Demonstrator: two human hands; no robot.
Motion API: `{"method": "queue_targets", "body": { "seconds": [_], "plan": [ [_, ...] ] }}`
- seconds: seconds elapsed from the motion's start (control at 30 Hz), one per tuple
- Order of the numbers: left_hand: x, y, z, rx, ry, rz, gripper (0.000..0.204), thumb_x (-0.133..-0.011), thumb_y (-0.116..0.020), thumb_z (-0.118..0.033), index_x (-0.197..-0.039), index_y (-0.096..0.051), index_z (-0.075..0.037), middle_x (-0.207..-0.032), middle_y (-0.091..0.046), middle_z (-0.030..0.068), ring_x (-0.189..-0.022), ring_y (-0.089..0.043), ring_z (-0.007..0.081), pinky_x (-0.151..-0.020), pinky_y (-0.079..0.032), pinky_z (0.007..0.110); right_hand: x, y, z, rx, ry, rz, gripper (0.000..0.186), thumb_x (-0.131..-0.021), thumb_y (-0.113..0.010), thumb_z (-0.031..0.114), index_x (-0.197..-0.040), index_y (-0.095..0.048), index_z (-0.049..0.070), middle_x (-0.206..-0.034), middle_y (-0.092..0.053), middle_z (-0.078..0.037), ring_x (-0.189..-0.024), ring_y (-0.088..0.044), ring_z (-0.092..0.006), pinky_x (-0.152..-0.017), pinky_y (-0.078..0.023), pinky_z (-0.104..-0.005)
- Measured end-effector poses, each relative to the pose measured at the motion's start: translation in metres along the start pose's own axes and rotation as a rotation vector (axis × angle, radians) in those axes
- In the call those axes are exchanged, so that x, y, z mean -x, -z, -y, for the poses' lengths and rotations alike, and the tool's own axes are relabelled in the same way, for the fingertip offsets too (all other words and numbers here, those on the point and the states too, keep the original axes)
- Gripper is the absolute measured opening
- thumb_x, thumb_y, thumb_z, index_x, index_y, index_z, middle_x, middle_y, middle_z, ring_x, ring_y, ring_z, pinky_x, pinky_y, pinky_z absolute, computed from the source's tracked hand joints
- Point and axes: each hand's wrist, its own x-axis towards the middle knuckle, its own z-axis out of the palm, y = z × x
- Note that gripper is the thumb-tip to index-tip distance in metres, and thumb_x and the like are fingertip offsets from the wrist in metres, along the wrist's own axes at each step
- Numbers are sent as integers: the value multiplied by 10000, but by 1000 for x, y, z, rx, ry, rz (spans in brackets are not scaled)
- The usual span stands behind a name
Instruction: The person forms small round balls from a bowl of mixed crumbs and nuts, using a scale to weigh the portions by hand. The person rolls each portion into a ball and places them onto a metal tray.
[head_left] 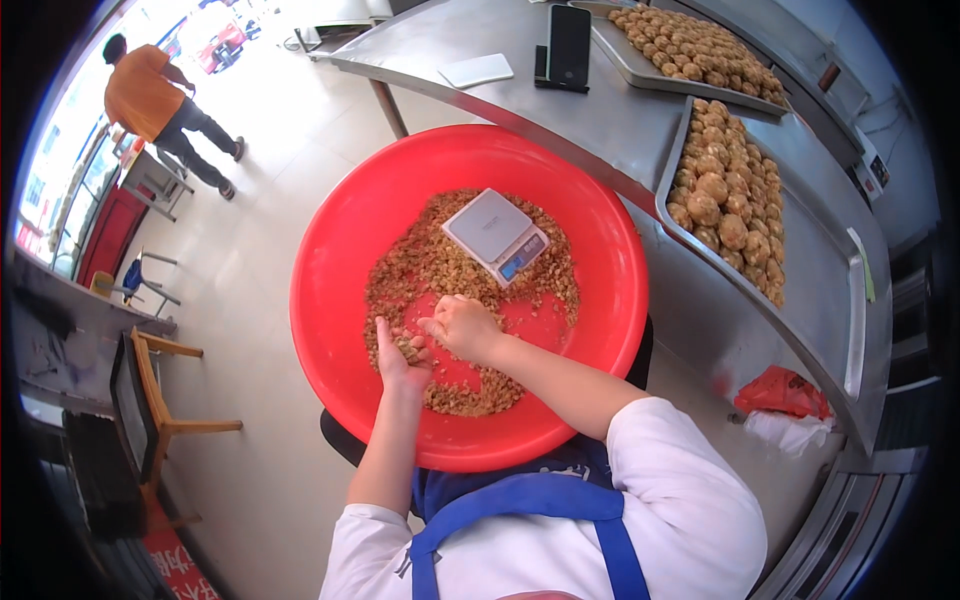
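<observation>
A wide red basin point(330, 330) stands in front of me with a loose brown crumbly mixture point(400, 270), like chopped nuts, spread over its bottom. My left hand point(398, 368) is cupped palm up above the near left part of the basin and holds a small handful of mixture point(408, 347). Just right of it, my right hand point(466, 328) is closed with curled fingers, apart from the left palm. What those fingers hold, if anything, is hidden. Beyond the hands, a white digital scale point(492, 228) rests tilted on the mixture, its small display lit and its platform bare.
At the right is a steel table point(450, 60), bearing a tray point(668, 180) of round brown balls point(735, 200) and a second tray point(640, 75) of balls. A phone point(567, 45) stands there beside a white flat object point(476, 71). A person point(160, 95) in orange is at far left.
</observation>
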Motion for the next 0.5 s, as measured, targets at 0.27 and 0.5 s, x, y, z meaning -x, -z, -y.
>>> {"method": "queue_targets", "body": {
  "seconds": [0.27,0.5],
  "plan": [
    [-9,9,9,-43,-26,381,329,-944,-435,-465,-1002,-533,-157,-1059,-574,26,-928,-551,176,-737,-460,322,-2,13,43,-119,332,-298,125,-788,-663,210,-833,-626,100,-1010,-567,-97,-952,-541,-276,-873,-414,-415],
    [-22,20,-1,120,156,88,279,-948,-443,-427,-937,-528,-161,-853,-588,18,-787,-585,182,-600,-448,310,-113,98,-25,3,221,-780,224,-677,-673,174,-846,-567,73,-921,-551,-114,-926,-512,-303,-856,-393,-416]
  ]
}}
